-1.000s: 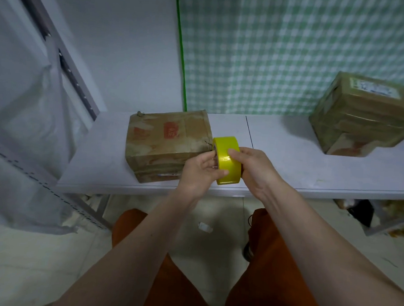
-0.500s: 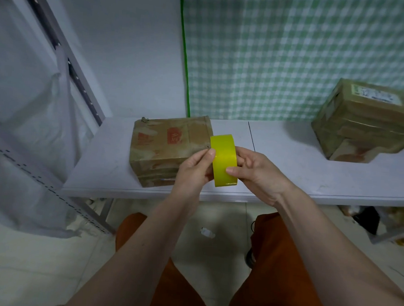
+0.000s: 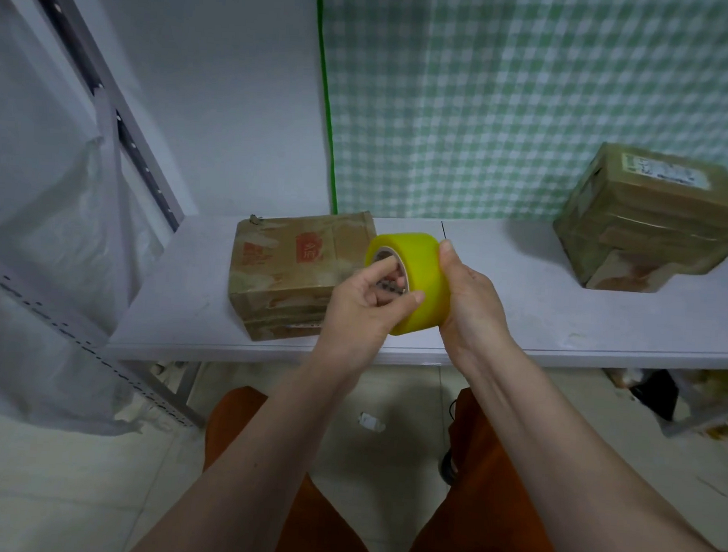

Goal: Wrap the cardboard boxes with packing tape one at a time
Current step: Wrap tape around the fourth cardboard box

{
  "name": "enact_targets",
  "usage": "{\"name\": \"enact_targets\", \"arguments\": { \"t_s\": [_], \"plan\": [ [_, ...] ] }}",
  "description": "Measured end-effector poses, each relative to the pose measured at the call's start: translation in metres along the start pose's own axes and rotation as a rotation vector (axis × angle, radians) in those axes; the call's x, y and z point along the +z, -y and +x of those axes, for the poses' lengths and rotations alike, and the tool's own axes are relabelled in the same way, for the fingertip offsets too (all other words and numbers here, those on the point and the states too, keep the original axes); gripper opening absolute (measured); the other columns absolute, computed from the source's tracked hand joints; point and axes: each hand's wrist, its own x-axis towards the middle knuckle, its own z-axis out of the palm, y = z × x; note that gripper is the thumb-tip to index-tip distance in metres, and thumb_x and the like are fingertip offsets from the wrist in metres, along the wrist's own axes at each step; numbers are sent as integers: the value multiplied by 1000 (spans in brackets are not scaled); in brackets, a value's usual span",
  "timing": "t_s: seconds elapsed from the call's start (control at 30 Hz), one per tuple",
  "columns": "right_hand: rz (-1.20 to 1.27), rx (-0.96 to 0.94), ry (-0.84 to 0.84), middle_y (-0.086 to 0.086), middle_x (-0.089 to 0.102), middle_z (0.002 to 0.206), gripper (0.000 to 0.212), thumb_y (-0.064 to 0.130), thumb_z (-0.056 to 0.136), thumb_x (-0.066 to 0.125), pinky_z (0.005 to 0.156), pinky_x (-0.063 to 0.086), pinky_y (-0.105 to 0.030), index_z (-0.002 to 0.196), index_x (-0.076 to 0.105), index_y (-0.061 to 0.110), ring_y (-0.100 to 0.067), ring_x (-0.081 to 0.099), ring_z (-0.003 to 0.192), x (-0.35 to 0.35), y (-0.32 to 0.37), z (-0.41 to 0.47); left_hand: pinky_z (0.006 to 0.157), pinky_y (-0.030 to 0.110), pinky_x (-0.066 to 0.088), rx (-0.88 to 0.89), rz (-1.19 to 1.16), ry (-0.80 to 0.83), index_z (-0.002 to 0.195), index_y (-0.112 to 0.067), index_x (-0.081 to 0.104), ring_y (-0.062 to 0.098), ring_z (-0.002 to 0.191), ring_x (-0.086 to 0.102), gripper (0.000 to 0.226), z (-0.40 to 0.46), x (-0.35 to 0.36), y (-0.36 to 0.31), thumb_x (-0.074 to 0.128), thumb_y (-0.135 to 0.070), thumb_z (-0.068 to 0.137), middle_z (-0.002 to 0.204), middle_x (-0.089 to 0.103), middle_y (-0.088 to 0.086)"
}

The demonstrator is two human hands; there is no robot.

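A yellow roll of packing tape [image 3: 417,278] is held above the front edge of the white table [image 3: 520,317]. My right hand [image 3: 466,298] grips its right side, thumb on top. My left hand [image 3: 365,301] holds its left face, thumb on the yellow band and fingers at the core. Just behind and left of the roll sits a tape-covered cardboard box [image 3: 295,272] with red prints. A second, bigger taped cardboard box [image 3: 647,223] with a white label stands at the table's far right.
A green checked curtain [image 3: 531,103] hangs behind the table. A metal rack draped in clear plastic sheet [image 3: 48,234] stands at the left. My legs in orange trousers [image 3: 486,493] are below, over a pale tiled floor with a small scrap [image 3: 369,421].
The roll has been turned between my hands so its core now faces left, and it has risen slightly. My left fingers have moved onto the core side.
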Motion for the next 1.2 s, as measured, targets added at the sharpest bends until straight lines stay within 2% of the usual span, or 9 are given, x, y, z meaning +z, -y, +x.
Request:
{"name": "enact_targets", "arguments": {
  "t_s": [0.07, 0.2, 0.27, 0.4, 0.6, 0.87, 1.0, 1.1, 1.2],
  "plan": [
    [2, -4, -16, -9, 72, 69, 41, 37, 98, 46, 58, 56, -22, 84, 68, 6, -16, 69, 62, 0, 0, -1, 85, 32, 57, -3, 11, 11, 108, -33, 62, 18, 93, 67, 43, -1, -1, 1, 69, 2, 84, 101, 70, 5],
    [20, -29, 68, -20, 72, 93, 36, 28, 98, 47, 84, 55, -43, 96, 69, 0, -30, 69, 86, 1, 0, -6, 90, 37, 56, -20, -63, -19, 128, -11, 58, 22, 104, 67, 43, 0, -6, -1, 63, 3, 88, 111, 70, 6],
    [35, -9, 147, -25, 67, 108, 33, 19, 98, 45, 93, 49, -51, 110, 63, -6, -32, 64, 97, 0, 0, -10, 90, 38, 54, -10, -94, -20, 126, -13, 61, 21, 107, 65, 36, 3, -11, 1, 58, 0, 92, 113, 71, 5],
    [46, 20, 205, -31, 58, 122, 33, 8, 98, 44, 99, 45, -48, 123, 53, -11, -33, 59, 107, 0, 2, -13, 89, 32, 54, 23, -66, 27, 118, -24, 62, 15, 107, 65, 32, 3, -15, 2, 48, -4, 98, 112, 71, -4],
    [98, 58, 97, -28, 62, 113, 31, 18, 97, 49, 94, 48, -49, 112, 59, -7, -34, 61, 102, 5, 4, -13, 100, 43, 49, 61, 79, 69, 140, -11, 49, 25, 119, 59, 41, 4, -20, 4, 50, -8, 99, 132, 58, 13],
    [50, 31, -40, -27, 66, 108, 40, 31, 94, 56, 91, 50, -53, 109, 63, -6, -36, 65, 96, 12, 2, -12, 87, 28, 54, 70, 163, 72, 142, -14, 47, 26, 111, 62, 43, 2, -19, 9, 50, -8, 99, 131, 53, 18],
    [35, 27, -99, -25, 68, 104, 38, 35, 94, 56, 86, 53, -49, 103, 67, -1, -34, 67, 91, 12, -3, -9, 95, 40, 53, 55, 144, 38, 141, -12, 49, 27, 114, 61, 43, 0, -13, 10, 52, -9, 98, 132, 52, 20],
    [-57, 31, 63, -26, 68, 104, 37, 28, 97, 52, 88, 54, -45, 105, 66, -5, -37, 66, 97, 0, -2, -7, 97, 42, 51, 39, 146, 25, 140, -16, 51, 25, 116, 60, 49, -2, -15, 7, 53, -23, 91, 133, 54, 14],
    [-241, 28, 223, -22, 68, 92, 27, 14, 97, 52, 81, 57, -36, 103, 64, -9, -30, 66, 84, -14, 4, -8, 97, 38, 48, 24, 173, 25, 137, -15, 54, 21, 117, 59, 38, 1, -24, 6, 48, -13, 99, 130, 61, 6]
  ]
}}
